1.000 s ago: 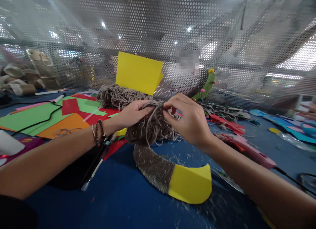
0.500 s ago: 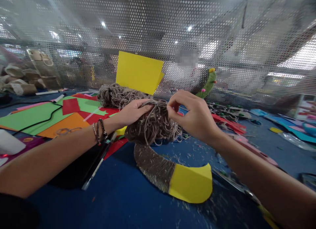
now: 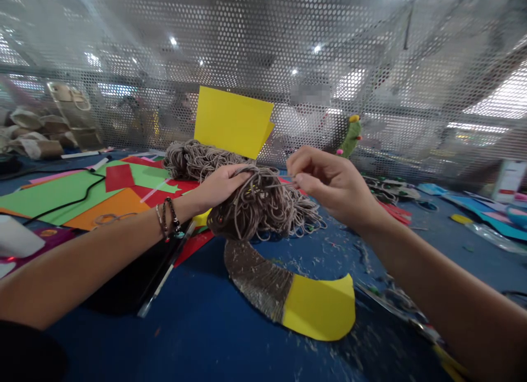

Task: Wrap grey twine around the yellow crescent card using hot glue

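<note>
A tangled hank of grey-brown yarn (image 3: 263, 209) lies on the blue table. My left hand (image 3: 224, 185) grips its upper left side, the thumb on top and the other fingers largely hidden by the loops. At the right, my right hand (image 3: 325, 181) pinches a strand of yarn (image 3: 280, 185) that stretches taut out of the hank. Just in front lies a curved yellow card piece (image 3: 319, 307), its left part covered by tightly wrapped grey-brown yarn (image 3: 257, 277). Behind my left hand sits a second yarn bundle (image 3: 193, 158).
Yellow card sheets (image 3: 233, 118) stand upright behind the yarn. Green paper (image 3: 53, 192) and orange paper (image 3: 109, 206) spread at left, near a black cable. A perforated metal screen (image 3: 247, 47) closes off the back. A green cactus-shaped piece (image 3: 351, 136) stands before it.
My right hand has moved slightly right, away from the hank, drawing out the strand. The hank's loops now spread farther right. My left hand keeps its hold.
</note>
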The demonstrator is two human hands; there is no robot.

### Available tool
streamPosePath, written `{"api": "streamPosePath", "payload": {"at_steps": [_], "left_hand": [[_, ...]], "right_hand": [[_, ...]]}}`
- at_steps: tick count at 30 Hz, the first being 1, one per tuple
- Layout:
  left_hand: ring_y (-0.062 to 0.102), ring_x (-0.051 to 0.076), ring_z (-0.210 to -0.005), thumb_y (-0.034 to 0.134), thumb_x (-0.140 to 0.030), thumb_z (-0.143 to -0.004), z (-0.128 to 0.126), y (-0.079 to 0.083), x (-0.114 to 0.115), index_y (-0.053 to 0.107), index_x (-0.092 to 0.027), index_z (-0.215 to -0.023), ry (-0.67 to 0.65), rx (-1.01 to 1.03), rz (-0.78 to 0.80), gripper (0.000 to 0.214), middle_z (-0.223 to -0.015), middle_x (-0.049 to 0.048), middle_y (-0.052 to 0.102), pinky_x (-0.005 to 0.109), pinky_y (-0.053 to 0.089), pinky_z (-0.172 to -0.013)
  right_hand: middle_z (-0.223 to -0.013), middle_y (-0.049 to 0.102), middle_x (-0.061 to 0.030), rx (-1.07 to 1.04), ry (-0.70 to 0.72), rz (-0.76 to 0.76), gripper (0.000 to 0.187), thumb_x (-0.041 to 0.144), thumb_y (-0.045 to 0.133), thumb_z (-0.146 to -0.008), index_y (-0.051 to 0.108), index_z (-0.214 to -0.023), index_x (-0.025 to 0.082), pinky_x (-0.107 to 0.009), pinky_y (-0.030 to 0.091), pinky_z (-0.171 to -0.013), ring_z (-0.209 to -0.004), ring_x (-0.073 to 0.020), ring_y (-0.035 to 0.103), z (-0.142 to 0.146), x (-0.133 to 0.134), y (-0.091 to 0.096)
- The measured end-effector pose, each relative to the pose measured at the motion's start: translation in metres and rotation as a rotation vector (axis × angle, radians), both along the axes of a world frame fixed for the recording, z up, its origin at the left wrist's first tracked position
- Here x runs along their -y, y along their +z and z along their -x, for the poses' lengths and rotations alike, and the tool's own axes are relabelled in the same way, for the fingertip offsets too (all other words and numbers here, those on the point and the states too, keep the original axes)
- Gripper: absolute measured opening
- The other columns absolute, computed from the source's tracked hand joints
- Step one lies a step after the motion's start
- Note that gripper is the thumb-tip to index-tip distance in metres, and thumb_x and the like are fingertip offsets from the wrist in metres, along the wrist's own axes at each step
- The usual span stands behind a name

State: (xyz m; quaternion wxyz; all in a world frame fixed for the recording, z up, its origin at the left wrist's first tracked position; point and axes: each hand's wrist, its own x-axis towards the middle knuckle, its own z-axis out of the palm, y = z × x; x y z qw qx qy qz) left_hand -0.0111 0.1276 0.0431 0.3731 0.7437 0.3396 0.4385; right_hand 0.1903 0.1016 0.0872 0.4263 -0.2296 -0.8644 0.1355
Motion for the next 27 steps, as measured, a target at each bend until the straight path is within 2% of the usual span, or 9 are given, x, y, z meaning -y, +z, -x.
{"api": "streamPosePath", "payload": {"at_steps": [3, 4, 6, 9, 13, 20, 24, 27], "left_hand": [[0.055, 0.011, -0.068, 0.044, -0.027, -0.086, 0.000, 0.000, -0.001, 0.062, -0.015, -0.097, 0.012, -0.002, -0.012, 0.025, -0.071, 0.0000, 0.062, 0.020, 0.043, -0.062], [0.054, 0.011, -0.067, 0.043, -0.027, -0.086, 0.000, 0.000, -0.002, 0.062, -0.015, -0.097, 0.015, -0.004, -0.018, 0.024, -0.071, 0.0001, 0.061, 0.020, 0.043, -0.061], [0.054, 0.011, -0.066, 0.044, -0.027, -0.087, 0.000, 0.000, -0.002, 0.061, -0.014, -0.095, 0.014, -0.013, -0.034, 0.023, -0.071, 0.0005, 0.060, 0.021, 0.042, -0.059], [0.053, 0.010, -0.065, 0.044, -0.026, -0.086, -0.002, 0.002, 0.001, 0.060, -0.015, -0.086, -0.014, -0.041, -0.060, 0.020, -0.072, 0.0001, 0.060, 0.020, 0.041, -0.058], [0.052, 0.010, -0.065, 0.043, -0.028, -0.085, -0.006, 0.007, 0.010, 0.057, -0.016, -0.079, -0.049, -0.078, -0.101, 0.020, -0.073, -0.0010, 0.059, 0.019, 0.040, -0.059], [0.052, 0.011, -0.070, 0.042, -0.028, -0.085, -0.011, 0.009, 0.018, 0.052, -0.017, -0.072, -0.056, -0.091, -0.186, 0.020, -0.075, -0.0013, 0.058, 0.019, 0.039, -0.063], [0.051, 0.010, -0.070, 0.043, -0.029, -0.085, -0.011, 0.007, 0.017, 0.049, -0.017, -0.067, -0.058, -0.084, -0.215, 0.022, -0.073, -0.0020, 0.057, 0.020, 0.039, -0.064], [0.051, 0.010, -0.067, 0.042, -0.028, -0.084, -0.012, 0.006, 0.017, 0.047, -0.018, -0.065, -0.058, -0.069, -0.215, 0.023, -0.070, -0.0020, 0.056, 0.020, 0.039, -0.062]], "right_hand": [[-0.068, 0.048, 0.0003, -0.053, 0.085, 0.122, 0.009, 0.019, 0.045, -0.078, 0.047, -0.069, 0.021, -0.027, 0.040, -0.057, -0.063, -0.0105, 0.046, 0.000, -0.001, -0.001], [-0.067, 0.048, 0.0005, -0.044, 0.078, 0.150, 0.010, 0.020, 0.045, -0.079, 0.047, -0.069, 0.020, -0.027, 0.041, -0.056, -0.062, -0.0103, 0.047, 0.001, 0.000, -0.001], [-0.064, 0.048, 0.0014, -0.011, -0.022, 0.132, 0.010, 0.020, 0.046, -0.081, 0.048, -0.071, 0.020, -0.026, 0.039, -0.053, -0.057, -0.0094, 0.046, 0.004, 0.003, -0.002], [-0.064, 0.050, 0.0018, -0.001, -0.204, -0.062, 0.008, 0.018, 0.050, -0.081, 0.048, -0.073, 0.021, -0.025, 0.040, -0.052, -0.056, -0.0090, 0.047, 0.009, 0.009, -0.004], [-0.073, 0.053, -0.0004, 0.152, -0.252, -0.353, 0.005, 0.015, 0.054, -0.080, 0.053, -0.081, 0.019, -0.026, 0.043, -0.060, -0.063, -0.0096, 0.050, 0.013, 0.013, -0.007], [-0.081, 0.057, -0.0034, 0.279, -0.263, -0.526, 0.009, 0.017, 0.052, -0.082, 0.059, -0.087, 0.019, -0.027, 0.045, -0.062, -0.071, -0.0129, 0.054, 0.012, 0.010, -0.012], [-0.080, 0.057, -0.0049, 0.291, -0.260, -0.508, 0.013, 0.016, 0.047, -0.085, 0.059, -0.081, 0.019, -0.030, 0.045, -0.065, -0.074, -0.0145, 0.054, 0.012, 0.009, -0.014], [-0.076, 0.055, -0.0016, 0.194, -0.184, -0.353, 0.010, 0.013, 0.048, -0.083, 0.055, -0.078, 0.019, -0.027, 0.043, -0.064, -0.070, -0.0113, 0.051, 0.012, 0.008, -0.013]]}}
